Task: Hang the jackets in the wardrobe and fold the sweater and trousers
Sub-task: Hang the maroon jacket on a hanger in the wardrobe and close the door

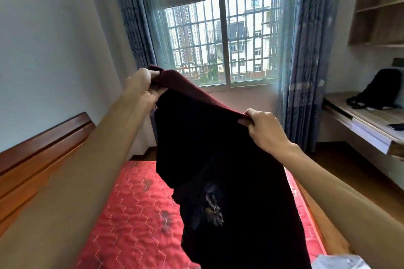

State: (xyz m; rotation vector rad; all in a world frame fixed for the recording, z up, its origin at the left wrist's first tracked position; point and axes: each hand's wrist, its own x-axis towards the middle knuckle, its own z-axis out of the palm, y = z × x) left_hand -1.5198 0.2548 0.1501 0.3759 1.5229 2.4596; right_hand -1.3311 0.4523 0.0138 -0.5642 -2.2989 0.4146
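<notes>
A dark maroon sweater (218,148) hangs in the air above a red quilted mattress (131,214), its top edge stretched between two bare hands. The left hand (142,87) pinches one upper corner with curled fingers, and the right hand (264,129) grips the other corner, lower and nearer the camera. Beyond are a barred window (220,28) flanked by blue curtains (303,50), and at right a wooden counter (367,120) carrying a black backpack (380,89).
</notes>
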